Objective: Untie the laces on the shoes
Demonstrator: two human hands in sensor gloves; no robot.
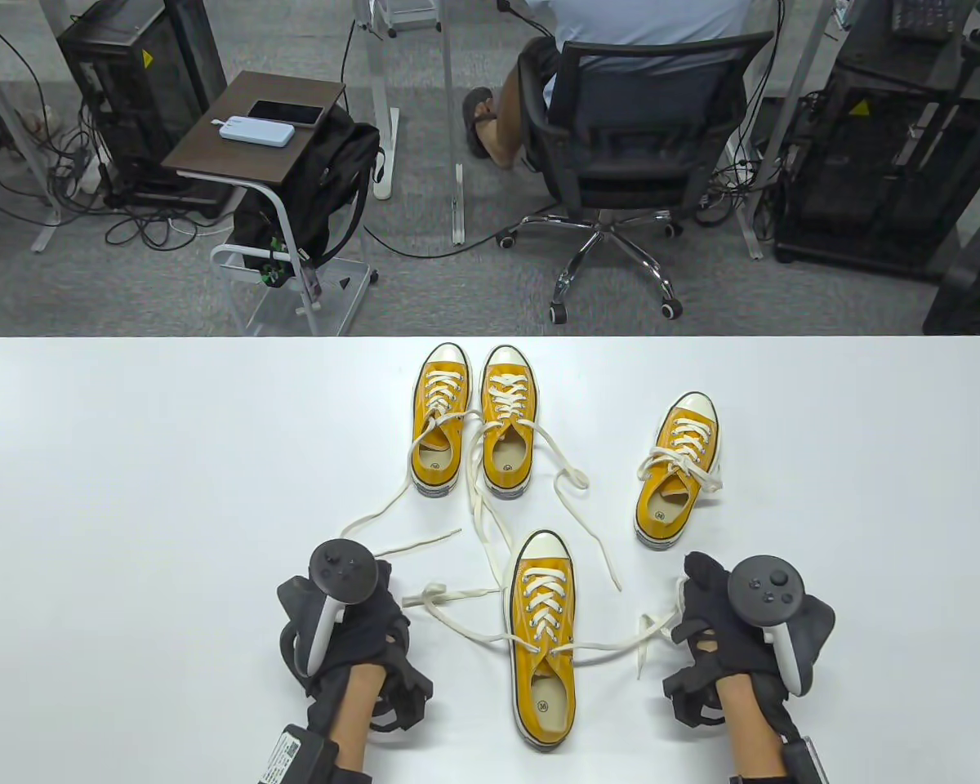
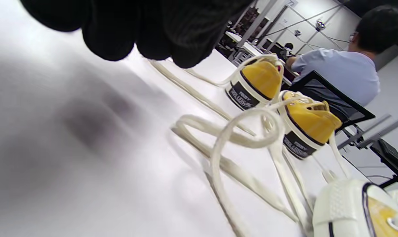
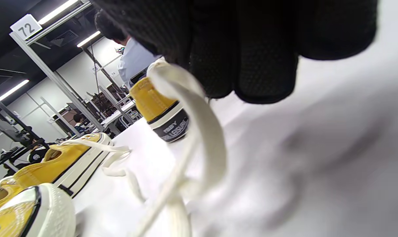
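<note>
Four yellow sneakers stand on the white table (image 1: 131, 457). The nearest shoe (image 1: 541, 637) lies between my hands with its laces undone and spread to both sides. My right hand (image 1: 698, 596) pinches its right lace (image 1: 621, 649); in the right wrist view the lace (image 3: 199, 108) runs up into the gloved fingers (image 3: 251, 49). My left hand (image 1: 376, 608) rests left of the shoe, and the looped left lace end (image 1: 434, 596) lies just past it. Its fingers (image 2: 146, 33) hang curled above the table, holding nothing. A far pair (image 1: 439, 420) (image 1: 509, 420) has loose laces. The right shoe (image 1: 676, 469) is still tied.
Long loose laces (image 1: 482, 523) from the far pair trail across the table's middle toward the near shoe. Beyond the table's far edge a person sits in an office chair (image 1: 637, 139), and a side table (image 1: 253, 131) carries a phone.
</note>
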